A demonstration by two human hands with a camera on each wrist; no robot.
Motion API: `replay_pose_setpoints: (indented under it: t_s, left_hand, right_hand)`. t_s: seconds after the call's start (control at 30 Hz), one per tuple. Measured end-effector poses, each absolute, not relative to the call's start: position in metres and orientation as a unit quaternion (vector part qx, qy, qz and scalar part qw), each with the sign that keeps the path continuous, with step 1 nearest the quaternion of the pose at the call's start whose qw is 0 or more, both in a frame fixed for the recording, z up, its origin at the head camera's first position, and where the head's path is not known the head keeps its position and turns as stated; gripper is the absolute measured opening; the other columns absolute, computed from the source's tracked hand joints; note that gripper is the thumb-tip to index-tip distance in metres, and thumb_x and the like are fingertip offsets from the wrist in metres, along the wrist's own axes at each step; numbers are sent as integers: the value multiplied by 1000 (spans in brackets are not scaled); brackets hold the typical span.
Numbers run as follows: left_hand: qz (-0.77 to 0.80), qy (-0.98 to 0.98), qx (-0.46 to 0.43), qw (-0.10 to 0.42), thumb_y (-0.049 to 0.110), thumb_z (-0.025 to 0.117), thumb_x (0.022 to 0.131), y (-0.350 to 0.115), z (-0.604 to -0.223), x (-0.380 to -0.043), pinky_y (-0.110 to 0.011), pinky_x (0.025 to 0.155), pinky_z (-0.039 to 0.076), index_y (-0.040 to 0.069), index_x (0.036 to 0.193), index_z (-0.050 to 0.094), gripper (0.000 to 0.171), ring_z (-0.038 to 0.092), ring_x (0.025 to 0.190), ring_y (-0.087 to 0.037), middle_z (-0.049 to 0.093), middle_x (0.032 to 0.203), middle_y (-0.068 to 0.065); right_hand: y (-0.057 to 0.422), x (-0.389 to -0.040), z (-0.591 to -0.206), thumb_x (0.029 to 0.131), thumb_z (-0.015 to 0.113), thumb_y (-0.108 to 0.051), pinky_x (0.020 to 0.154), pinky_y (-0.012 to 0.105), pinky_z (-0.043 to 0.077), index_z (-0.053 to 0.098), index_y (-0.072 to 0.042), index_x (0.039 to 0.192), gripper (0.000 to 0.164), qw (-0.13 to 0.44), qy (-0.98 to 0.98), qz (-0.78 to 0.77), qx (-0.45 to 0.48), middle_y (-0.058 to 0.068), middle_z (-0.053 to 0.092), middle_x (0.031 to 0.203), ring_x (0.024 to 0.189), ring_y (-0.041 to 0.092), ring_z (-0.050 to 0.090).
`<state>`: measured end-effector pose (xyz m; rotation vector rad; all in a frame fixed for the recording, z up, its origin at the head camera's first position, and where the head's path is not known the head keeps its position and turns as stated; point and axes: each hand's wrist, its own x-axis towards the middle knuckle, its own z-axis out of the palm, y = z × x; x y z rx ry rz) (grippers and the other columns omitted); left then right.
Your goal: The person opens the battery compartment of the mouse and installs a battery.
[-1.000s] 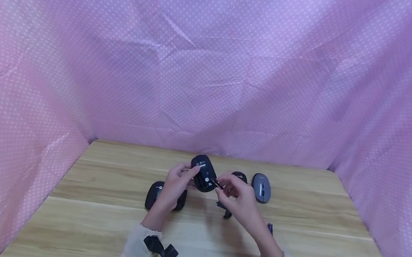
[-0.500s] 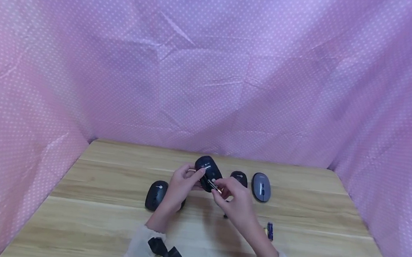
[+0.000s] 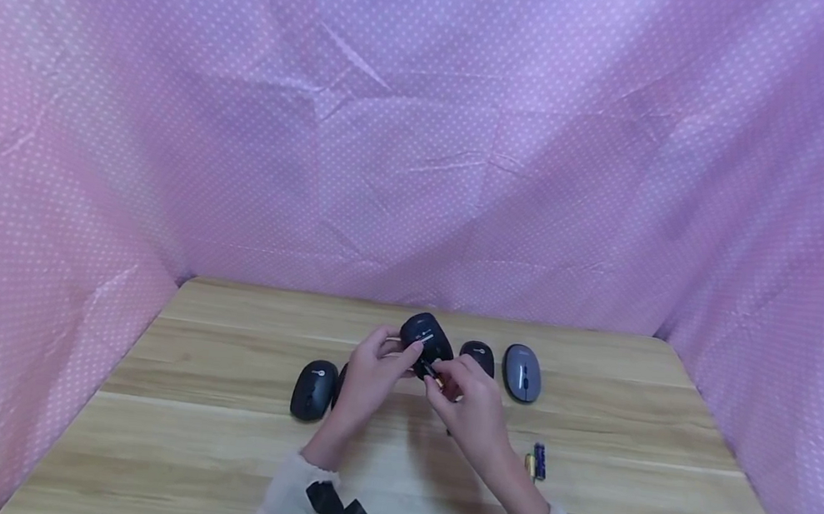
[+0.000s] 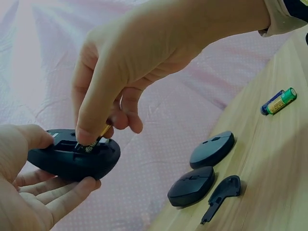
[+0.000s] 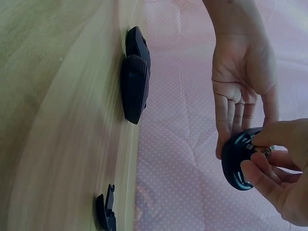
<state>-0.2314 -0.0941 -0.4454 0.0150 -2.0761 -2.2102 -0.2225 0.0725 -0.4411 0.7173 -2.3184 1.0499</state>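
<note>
My left hand (image 3: 373, 374) grips a black computer mouse (image 3: 432, 334) above the table, underside up, with the thumb on the underside and the fingers beneath. In the left wrist view its battery compartment (image 4: 65, 146) lies uncovered. Between thumb and fingertips my right hand (image 3: 472, 401) pinches a small black-and-gold battery (image 4: 106, 130), slanted with its lower end at the compartment. The right fingers hide part of it. Below the hands, a black battery cover (image 4: 224, 193) lies on the table.
Two batteries (image 3: 540, 461) lie together right of my right forearm. A grey mouse (image 3: 522, 373) and a black mouse (image 3: 478, 358) rest at the back right. Another black mouse (image 3: 313, 391) sits left of my left arm, with one more partly hidden beside it.
Both hands have come closer together, the left moving right with the mouse. The mouse has tilted, and the battery has turned and sits closer in at the compartment. The table batteries now show fully.
</note>
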Motion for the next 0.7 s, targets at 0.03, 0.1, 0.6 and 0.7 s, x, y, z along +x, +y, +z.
replay_pose_setpoints:
  t_s: [0.03, 0.1, 0.6, 0.7]
  left_hand:
    - [-729, -682, 4, 56, 20, 71, 97, -94, -445, -231, -40, 82, 64, -1, 119, 60, 33, 76, 88, -19, 73, 110, -24]
    - [-734, -677, 7, 58, 20, 70, 97, -93, -444, -232, -40, 81, 64, -2, 119, 60, 32, 76, 85, -19, 73, 109, -24]
    - [-764, -644, 9, 38, 17, 64, 101, -97, -445, -233, -39, 75, 65, -2, 122, 59, 29, 75, 75, -18, 74, 104, -25]
    - [-761, -647, 4, 34, 19, 64, 101, -98, -444, -233, -37, 74, 65, -2, 123, 59, 31, 75, 75, -17, 75, 104, -24]
  right_hand:
    - [72, -223, -441, 78, 85, -1, 57, 14, 53, 75, -5, 94, 18, 246, -849, 388, 260, 0, 60, 79, 65, 5, 59]
    - [72, -222, -440, 79, 86, -3, 59, 15, 55, 75, -5, 95, 20, 247, -845, 398, 256, 0, 60, 80, 66, 5, 61]
    - [76, -227, -438, 80, 86, -6, 68, 26, 58, 77, -8, 109, 31, 239, -824, 430, 281, 6, 62, 101, 85, 15, 62]
    - [78, -228, -435, 77, 89, -10, 74, 31, 59, 71, -10, 123, 49, 195, -822, 480, 238, 11, 61, 113, 95, 20, 61]
